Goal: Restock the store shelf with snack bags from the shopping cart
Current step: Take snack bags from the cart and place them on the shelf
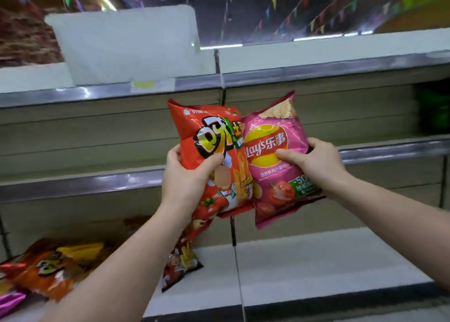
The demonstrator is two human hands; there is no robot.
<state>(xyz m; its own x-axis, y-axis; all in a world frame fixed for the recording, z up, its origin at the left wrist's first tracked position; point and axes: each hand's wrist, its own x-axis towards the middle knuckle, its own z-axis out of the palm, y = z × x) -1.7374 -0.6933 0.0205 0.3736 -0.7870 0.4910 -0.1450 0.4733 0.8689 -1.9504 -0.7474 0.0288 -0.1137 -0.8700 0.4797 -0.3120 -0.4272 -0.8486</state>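
While the left hand point(185, 183) clamps its grip on the red bag point(214, 156), the right hand point(316, 163) pinches the pink bag point(275, 166). Both bags are raised upright, label outward, probably for placing on the shelf point(365, 151) beyond each grip.

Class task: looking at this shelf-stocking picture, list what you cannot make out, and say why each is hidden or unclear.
- Shopping cart: out of the head view altogether.
- Orange bags on the bottom shelf, lower left: motion-blurred, print unreadable.
- Dark bag below the left hand: partly covered by the forearm.
- Green item, right: blurred and cut off by the edge.
- Red bag: one patch is blurred out.
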